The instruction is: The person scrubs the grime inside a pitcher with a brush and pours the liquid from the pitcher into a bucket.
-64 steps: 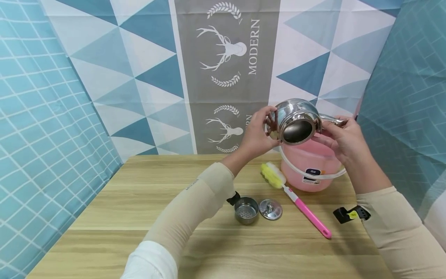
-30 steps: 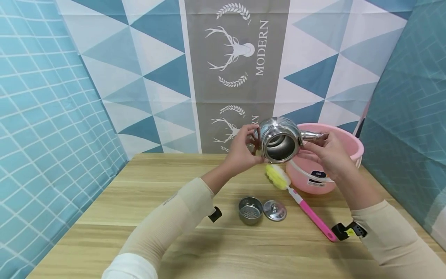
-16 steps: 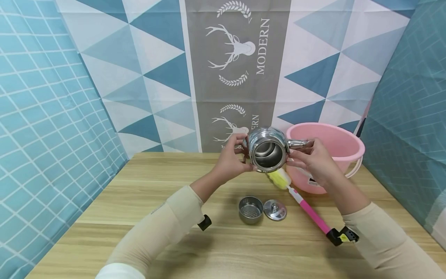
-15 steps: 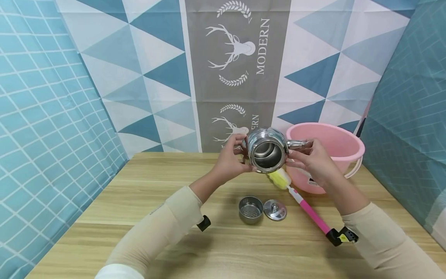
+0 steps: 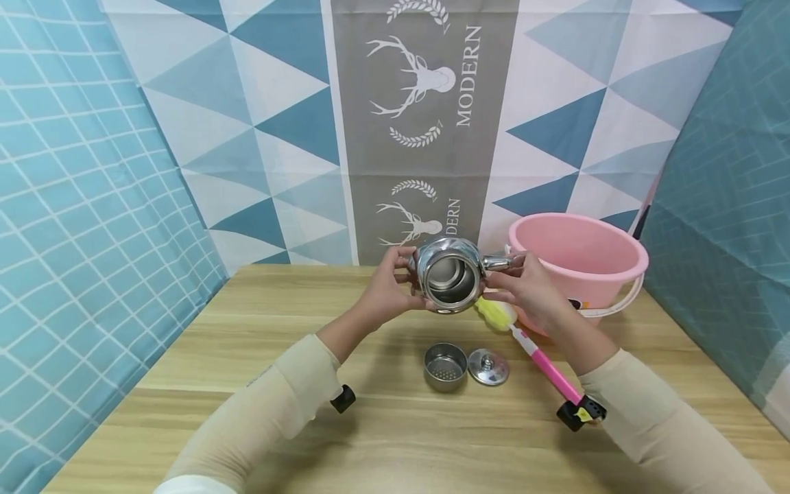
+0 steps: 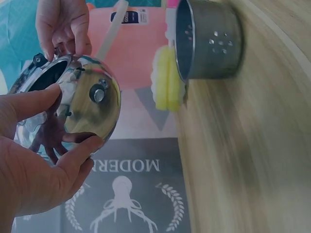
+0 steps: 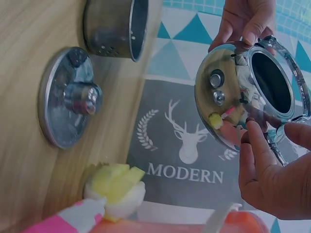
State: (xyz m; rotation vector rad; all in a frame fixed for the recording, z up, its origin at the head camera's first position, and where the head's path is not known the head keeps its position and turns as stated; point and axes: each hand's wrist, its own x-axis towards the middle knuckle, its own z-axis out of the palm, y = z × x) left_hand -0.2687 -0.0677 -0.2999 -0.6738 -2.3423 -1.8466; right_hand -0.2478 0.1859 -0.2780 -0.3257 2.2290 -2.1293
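Observation:
A shiny stainless steel teapot [image 5: 448, 245] is held in the air above the table, tipped so its open mouth faces the head camera and the inside shows. My left hand [image 5: 389, 291] grips the left side of its round body, thumb near the mouth rim. At the other side, my right hand [image 5: 533, 291] pinches the narrow spout, its lower fingers against the body. In the right wrist view the teapot's curved handle [image 7: 297, 73] arches beside the mouth. Below on the table stand a perforated metal strainer [image 5: 446, 384] and, right next to it, a round knobbed lid [image 5: 492, 372].
A pink bucket [image 5: 592, 291] with a white handle stands at the back right. In front of it lies a sponge brush [image 5: 552, 374] with a yellow and white head and pink handle, partly under the right wrist's camera. A patterned curtain [image 5: 426, 151] hangs behind the wooden table [image 5: 278, 309].
Both hands have carried the teapot left and down, away from over the bucket. Its mouth has turned to face the head camera more. The strainer, lid and brush stay put.

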